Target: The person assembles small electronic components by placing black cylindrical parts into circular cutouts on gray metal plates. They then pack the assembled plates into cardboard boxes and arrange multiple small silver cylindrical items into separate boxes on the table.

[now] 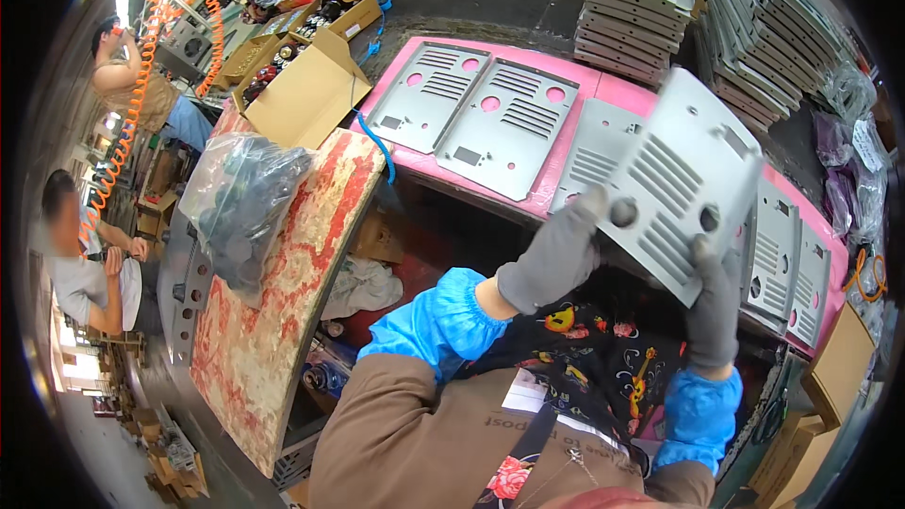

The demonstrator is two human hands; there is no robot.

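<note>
- Holding one panel (674, 174), tilted above the pink surface (603, 85)
- Two gloved hands: left hand (556, 259), fingers pinching its left corner; right hand (712, 306), fingers pinching its lower right edge
- At least five lying panels (507, 124)
- Two tall stacks (630, 24) beyond

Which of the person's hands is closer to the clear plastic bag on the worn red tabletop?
The left hand. It grips the raised metal panel at its left edge, right of the plastic bag; the right hand holds the panel's lower right edge, farther away.
</note>
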